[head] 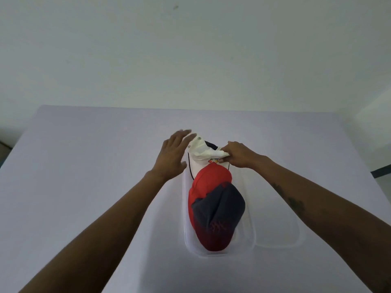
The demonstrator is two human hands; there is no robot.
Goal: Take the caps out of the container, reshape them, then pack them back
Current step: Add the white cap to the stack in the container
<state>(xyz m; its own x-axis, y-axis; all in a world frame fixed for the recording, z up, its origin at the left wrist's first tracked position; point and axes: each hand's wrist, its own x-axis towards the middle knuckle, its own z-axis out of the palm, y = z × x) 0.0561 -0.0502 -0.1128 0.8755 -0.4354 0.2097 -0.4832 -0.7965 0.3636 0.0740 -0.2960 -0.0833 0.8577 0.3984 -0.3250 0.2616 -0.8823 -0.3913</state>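
Note:
A clear plastic container (249, 235) stands in the middle of the table with caps stacked in a row inside. Nearest me is a dark navy cap (220, 210) with a red brim, behind it a red cap (209, 178), and at the far end a white cap (200, 154). My right hand (238, 154) is closed on the white cap's crumpled fabric at its right side. My left hand (173, 153) hovers with fingers spread at the white cap's left side, touching or nearly touching it.
The container's clear lid (281, 233) lies flat on the table just right of the container. The table (84, 166) is covered in a pale lilac sheet and backs onto a plain white wall.

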